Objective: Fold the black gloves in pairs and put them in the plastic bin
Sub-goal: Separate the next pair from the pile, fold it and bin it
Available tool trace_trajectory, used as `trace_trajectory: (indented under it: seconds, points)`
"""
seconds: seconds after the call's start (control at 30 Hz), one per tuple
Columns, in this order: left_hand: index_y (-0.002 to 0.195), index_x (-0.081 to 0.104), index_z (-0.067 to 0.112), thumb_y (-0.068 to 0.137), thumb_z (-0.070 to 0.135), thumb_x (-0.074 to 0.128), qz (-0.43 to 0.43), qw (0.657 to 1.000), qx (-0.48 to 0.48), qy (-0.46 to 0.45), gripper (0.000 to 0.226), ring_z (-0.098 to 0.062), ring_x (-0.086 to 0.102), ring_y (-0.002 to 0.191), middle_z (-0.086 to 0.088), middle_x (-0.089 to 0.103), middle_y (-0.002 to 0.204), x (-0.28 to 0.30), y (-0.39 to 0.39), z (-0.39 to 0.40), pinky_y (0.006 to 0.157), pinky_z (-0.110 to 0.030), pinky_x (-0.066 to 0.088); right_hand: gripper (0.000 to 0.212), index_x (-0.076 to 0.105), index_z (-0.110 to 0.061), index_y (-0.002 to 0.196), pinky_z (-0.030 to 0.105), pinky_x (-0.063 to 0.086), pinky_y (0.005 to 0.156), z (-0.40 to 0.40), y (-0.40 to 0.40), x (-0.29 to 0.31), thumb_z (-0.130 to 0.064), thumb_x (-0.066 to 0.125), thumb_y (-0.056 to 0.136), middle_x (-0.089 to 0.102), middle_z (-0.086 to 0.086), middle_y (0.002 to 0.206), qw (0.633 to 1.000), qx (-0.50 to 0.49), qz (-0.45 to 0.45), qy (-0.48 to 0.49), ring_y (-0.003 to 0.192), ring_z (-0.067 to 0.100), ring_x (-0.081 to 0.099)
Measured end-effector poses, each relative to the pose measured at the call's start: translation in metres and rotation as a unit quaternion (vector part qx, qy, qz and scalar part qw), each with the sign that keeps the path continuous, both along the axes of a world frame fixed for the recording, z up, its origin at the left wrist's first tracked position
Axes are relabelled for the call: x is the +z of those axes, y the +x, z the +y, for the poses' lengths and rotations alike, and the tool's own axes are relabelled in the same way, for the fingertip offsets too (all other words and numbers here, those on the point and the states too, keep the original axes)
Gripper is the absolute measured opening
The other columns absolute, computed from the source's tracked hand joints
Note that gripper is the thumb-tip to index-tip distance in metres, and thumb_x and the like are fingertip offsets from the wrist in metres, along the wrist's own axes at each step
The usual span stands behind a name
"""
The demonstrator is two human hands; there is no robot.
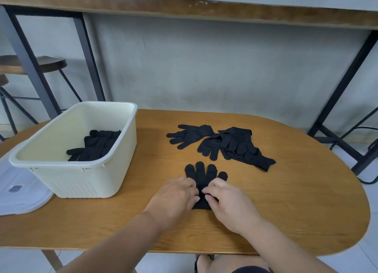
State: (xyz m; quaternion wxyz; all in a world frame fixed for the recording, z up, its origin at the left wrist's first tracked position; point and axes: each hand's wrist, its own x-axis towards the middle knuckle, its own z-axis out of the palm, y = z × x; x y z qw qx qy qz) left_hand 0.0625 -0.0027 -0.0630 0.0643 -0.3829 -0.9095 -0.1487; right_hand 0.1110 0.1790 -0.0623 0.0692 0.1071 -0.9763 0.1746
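Observation:
A black glove (201,175) lies flat on the wooden table (296,201), fingers pointing away from me. My left hand (176,199) rests on its left side and my right hand (229,203) on its right side, with curled fingertips pinching the fabric near the palm. Its cuff is mostly hidden under my hands. Further back lies a loose heap of black gloves (231,145), with one spread glove (189,135) to its left. The cream plastic bin (81,176) stands at the left and holds folded black gloves (98,146).
A translucent lid (20,193) lies left of the bin, partly under it. Behind the table stand a wall, a dark metal frame (339,92) bearing a high wooden shelf, and a stool (51,64) at the far left. My knee shows below the table's front edge.

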Motion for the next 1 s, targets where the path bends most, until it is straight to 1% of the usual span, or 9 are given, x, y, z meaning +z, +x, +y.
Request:
trace_trajectory:
  seconds: [0.13,0.27,0.33,0.43,0.6,0.7,0.83,0.9,1.0]
  points:
    - [0.130,0.052,0.029,0.094,0.051,0.044,0.000,1.000,-0.020,-0.008,0.043,-0.005,0.040,0.113,0.015,0.050,0.123,-0.004,0.008,-0.012,0.102,-0.023,0.033,0.048,0.047,-0.034,0.140,0.019,0.045,0.081,0.006,0.014,0.002,-0.048,0.047,0.094,0.041,-0.025,0.127,0.999,0.023,-0.025,0.019,0.094,0.003,0.055]
    - [0.116,0.059,0.030,0.096,0.038,0.045,0.003,0.999,0.010,0.038,0.026,-0.002,0.046,0.098,0.013,0.058,0.106,0.001,0.012,-0.008,0.089,-0.018,0.041,0.035,0.059,-0.034,0.127,0.024,0.050,0.082,0.001,0.011,0.006,-0.036,0.049,0.093,0.053,-0.020,0.116,1.000,0.016,-0.012,0.010,0.096,0.005,0.057]
    - [0.112,0.059,0.033,0.096,0.038,0.046,-0.048,0.995,0.048,0.072,0.021,-0.002,0.050,0.089,0.011,0.058,0.098,0.002,0.012,-0.005,0.079,-0.018,0.044,0.024,0.066,-0.035,0.112,0.025,0.052,0.075,0.000,0.008,0.007,-0.033,0.055,0.091,0.060,-0.017,0.101,0.996,-0.013,-0.057,-0.071,0.084,0.004,0.059]
    - [0.110,0.058,0.033,0.097,0.037,0.048,-0.151,0.975,0.115,0.114,0.017,-0.005,0.057,0.081,0.010,0.062,0.093,0.003,0.007,-0.002,0.070,-0.021,0.048,0.009,0.069,-0.037,0.094,0.028,0.051,0.068,0.004,0.000,0.012,-0.031,0.064,0.091,0.068,-0.010,0.081,0.958,-0.071,-0.137,-0.241,0.064,0.003,0.058]
    - [0.107,0.061,0.029,0.096,0.035,0.052,-0.218,0.955,0.162,0.121,0.015,-0.008,0.060,0.083,0.009,0.065,0.093,0.003,-0.007,0.006,0.073,-0.026,0.052,0.009,0.070,-0.032,0.096,0.033,0.053,0.080,0.004,-0.018,0.009,-0.035,0.070,0.088,0.072,0.000,0.091,0.920,-0.152,-0.179,-0.313,0.086,0.018,0.067]
    - [0.113,0.059,0.029,0.093,0.032,0.059,-0.194,0.957,0.186,0.110,0.020,-0.009,0.054,0.097,0.010,0.055,0.110,0.001,-0.011,0.010,0.083,-0.024,0.048,0.019,0.065,-0.031,0.103,0.028,0.050,0.077,0.001,-0.023,0.003,-0.033,0.073,0.086,0.059,-0.010,0.093,0.931,-0.191,-0.155,-0.271,0.085,0.009,0.059]
    - [0.102,0.054,0.032,0.090,0.029,0.063,-0.119,0.977,0.150,0.096,0.016,-0.009,0.049,0.099,0.013,0.047,0.106,0.002,-0.013,0.008,0.090,-0.027,0.044,0.011,0.064,-0.035,0.095,0.027,0.050,0.078,-0.001,-0.021,0.002,-0.032,0.071,0.087,0.046,-0.018,0.099,0.977,-0.136,-0.052,-0.156,0.087,0.004,0.054]
    - [0.103,0.060,0.029,0.094,0.026,0.056,-0.058,0.992,0.100,0.055,0.010,-0.009,0.046,0.104,0.013,0.049,0.110,0.005,-0.013,0.010,0.095,-0.026,0.039,0.011,0.068,-0.034,0.102,0.025,0.051,0.077,-0.003,-0.017,0.003,-0.032,0.061,0.094,0.048,-0.020,0.101,0.992,-0.085,-0.026,-0.091,0.085,0.005,0.056]
    - [0.111,0.062,0.026,0.101,0.028,0.041,0.007,0.998,0.055,0.000,0.024,-0.010,0.045,0.105,0.011,0.053,0.114,0.004,-0.009,0.009,0.096,-0.029,0.037,0.029,0.065,-0.032,0.121,0.021,0.048,0.075,-0.002,-0.012,0.002,-0.035,0.046,0.101,0.049,-0.021,0.108,0.999,-0.033,-0.009,-0.023,0.085,0.006,0.057]
